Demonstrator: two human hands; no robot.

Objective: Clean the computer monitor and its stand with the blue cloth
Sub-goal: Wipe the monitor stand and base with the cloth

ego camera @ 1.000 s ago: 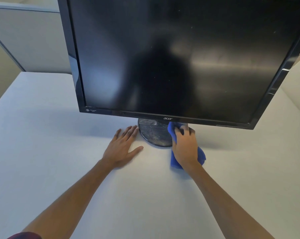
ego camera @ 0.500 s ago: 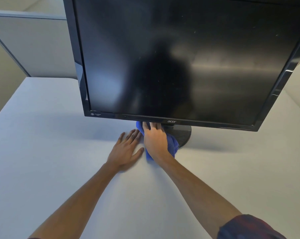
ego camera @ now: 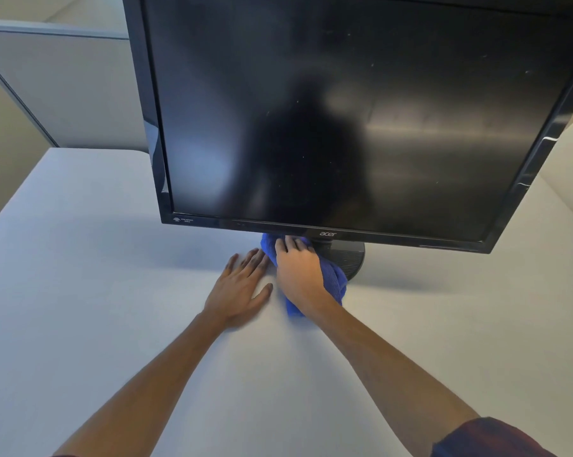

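The right hand [ego camera: 300, 275] pressed the bunched blue cloth [ego camera: 333, 282] flat-fingered onto the monitor [ego camera: 344, 120] stand [ego camera: 352, 260], while the left hand [ego camera: 240, 288] lay spread on the desk [ego camera: 80, 291]. Firm, overlapping strokes around the base would likely clean it best.

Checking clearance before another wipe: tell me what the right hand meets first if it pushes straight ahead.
Probably the stand's neck: the right hand points under the monitor bezel, though depth is unclear.
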